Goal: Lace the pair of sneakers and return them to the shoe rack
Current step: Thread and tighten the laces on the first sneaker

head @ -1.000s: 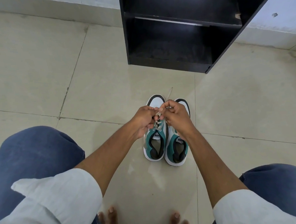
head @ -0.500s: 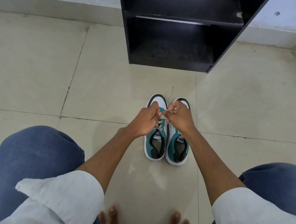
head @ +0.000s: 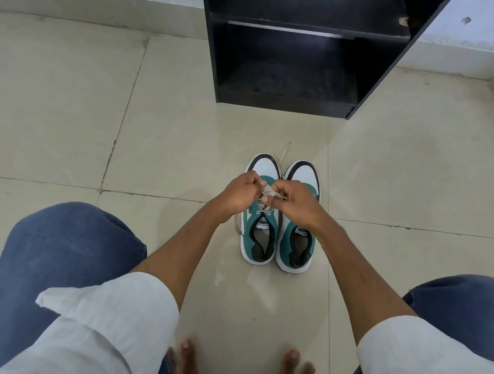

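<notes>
While both teal-and-white sneakers (head: 279, 233) stand side by side at frame centre, left hand (head: 239, 193) and right hand (head: 293, 197) pinch the beige lace (head: 269, 192) between curled fingers; black shoe rack (head: 304, 52) stands above.

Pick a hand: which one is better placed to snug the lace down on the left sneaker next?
Left, marginally. The left hand sits directly over the left sneaker, pinching the lace. The right hand pinches it too, but hangs mostly over the right sneaker. Both will likely be needed.
</notes>
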